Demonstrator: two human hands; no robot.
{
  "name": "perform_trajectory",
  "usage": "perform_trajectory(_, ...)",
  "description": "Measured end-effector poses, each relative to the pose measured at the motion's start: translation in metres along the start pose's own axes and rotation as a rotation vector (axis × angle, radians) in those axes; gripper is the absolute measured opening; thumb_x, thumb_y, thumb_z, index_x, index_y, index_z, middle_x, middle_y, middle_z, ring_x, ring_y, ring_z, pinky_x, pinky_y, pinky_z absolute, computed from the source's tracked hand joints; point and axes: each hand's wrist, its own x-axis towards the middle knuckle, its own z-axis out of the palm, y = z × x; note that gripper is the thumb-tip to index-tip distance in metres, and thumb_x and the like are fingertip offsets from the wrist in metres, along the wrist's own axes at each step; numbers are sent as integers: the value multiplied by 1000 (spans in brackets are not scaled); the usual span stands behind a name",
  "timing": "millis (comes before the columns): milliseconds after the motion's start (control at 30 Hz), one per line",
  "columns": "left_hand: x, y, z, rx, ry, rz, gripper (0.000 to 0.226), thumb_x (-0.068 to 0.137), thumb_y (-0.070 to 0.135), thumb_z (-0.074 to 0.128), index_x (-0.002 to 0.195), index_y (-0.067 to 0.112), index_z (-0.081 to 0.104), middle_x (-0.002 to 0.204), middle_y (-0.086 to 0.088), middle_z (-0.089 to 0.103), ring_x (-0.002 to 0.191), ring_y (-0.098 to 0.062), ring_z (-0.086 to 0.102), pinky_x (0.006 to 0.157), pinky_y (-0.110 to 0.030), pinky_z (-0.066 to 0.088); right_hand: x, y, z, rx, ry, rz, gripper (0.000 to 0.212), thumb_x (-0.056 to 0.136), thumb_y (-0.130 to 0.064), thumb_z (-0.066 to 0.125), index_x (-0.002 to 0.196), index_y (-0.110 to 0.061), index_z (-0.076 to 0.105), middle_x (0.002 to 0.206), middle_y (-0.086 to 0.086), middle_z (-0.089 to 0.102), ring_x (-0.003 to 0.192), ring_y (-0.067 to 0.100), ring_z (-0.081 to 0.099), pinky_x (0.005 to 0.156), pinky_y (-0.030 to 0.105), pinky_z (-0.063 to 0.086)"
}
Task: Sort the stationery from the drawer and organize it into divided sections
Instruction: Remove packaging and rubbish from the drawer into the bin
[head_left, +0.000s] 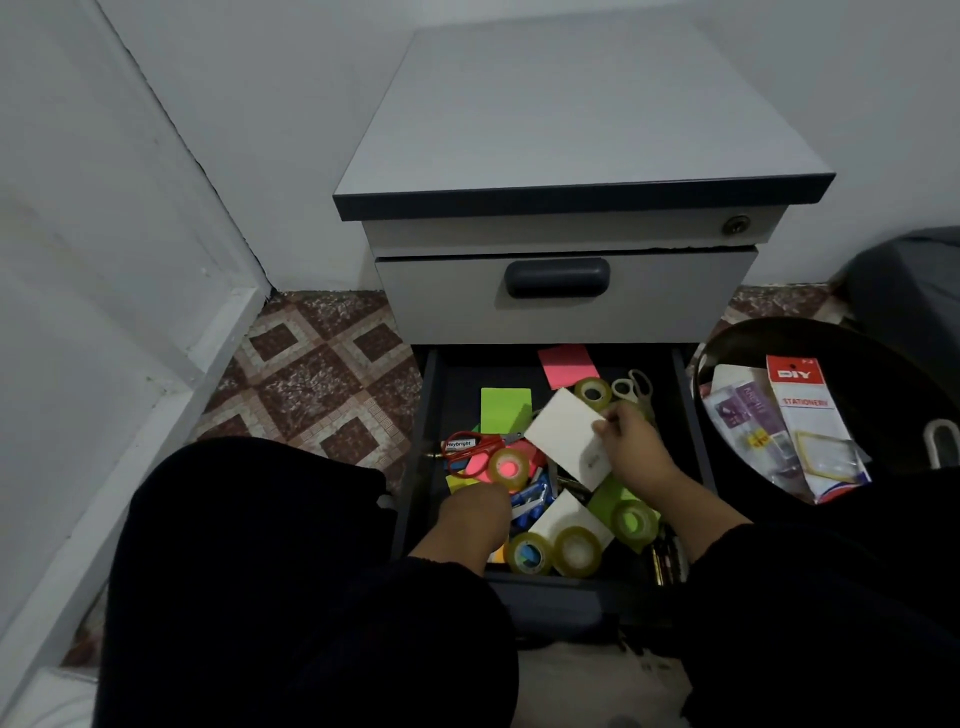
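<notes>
Head view, looking down into the open dark bottom drawer (434, 415) of the grey pedestal cabinet (571, 130); all places below are relative to that drawer. My right hand (636, 447) pinches a white rectangular card (563, 439) by its right edge, thumb and fingers curled on it, holding it tilted above the drawer's middle, probably lifted clear so I can file it with its kind. My left hand (475, 514) is down in the near-left part among the clutter; fingers are hidden, so I cannot tell if it grips anything. It's likely feeling for the next item.

Counts inside the drawer:
- clear tape rolls: five, one far (593, 392), one centre-left (508, 469), three near the front (576, 551)
- scissors: two, red-handled (467, 448) at left, pale-handled (635, 388) at far right
- white cards: two, counting the flat one (563, 514) near the front
- pink sticky pad (567, 365) at the back, green pad (505, 409) left of the held card

Right of the drawer, a dark round tub (883, 353) holds packaged stationery packs (800, 415). No dividers visible yet; sorting looks barely begun.
</notes>
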Motion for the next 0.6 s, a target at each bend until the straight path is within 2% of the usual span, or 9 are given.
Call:
perform_trajectory(133,2,0,0,23,5,6,32,99,10,40,129,4,47,129,-16,54,117,-30,53,93,-40,45,-1,10,4,-198,-238,104,22,95,-16,54,114,-5,51,111,13,56,103,26,54,76,27,39)
perform_trajectory(200,2,0,1,33,15,19,34,99,12,39,132,8,46,130,-15,54,118,-30,53,92,-40,45,-7,14,6,-232,-279,116,34,90,-18,63,118,-6,50,115,12,55,100,24,54,73,28,41)
perform_trajectory(300,2,0,4,104,60,44,35,98,19,45,132,17,48,126,-10,57,116,-29,55,88,-40,46,-8,11,5,-267,-287,93,44,77,-18,78,113,-9,54,107,6,55,99,23,56,76,31,48)
perform_trajectory(367,4,1,6,164,107,58,33,95,25,52,128,20,53,121,-6,60,113,-27,57,87,-39,47,-6,9,3,-300,-279,92,39,70,-20,83,99,-11,58,101,4,56,94,21,57,75,30,49)
perform_trajectory(500,5,2,8,191,158,71,29,92,20,55,121,18,57,117,-7,62,109,-27,59,84,-36,48,-6,5,1,-234,-325,128,28,67,-18,86,70,-11,59,77,2,58,72,14,56,51,20,41)
perform_trajectory(567,6,1,7,176,163,73,29,91,18,55,120,17,57,118,-7,61,110,-28,59,85,-38,48,-8,3,-1,-144,-374,179,21,68,-13,85,70,-9,64,77,4,63,70,13,59,52,17,46)
perform_trajectory(600,5,1,5,171,168,71,30,90,20,56,120,18,57,119,-7,61,110,-28,58,86,-38,48,-9,3,-1,-151,-395,188,23,67,-14,85,78,-6,67,84,8,66,76,17,62,59,21,50)
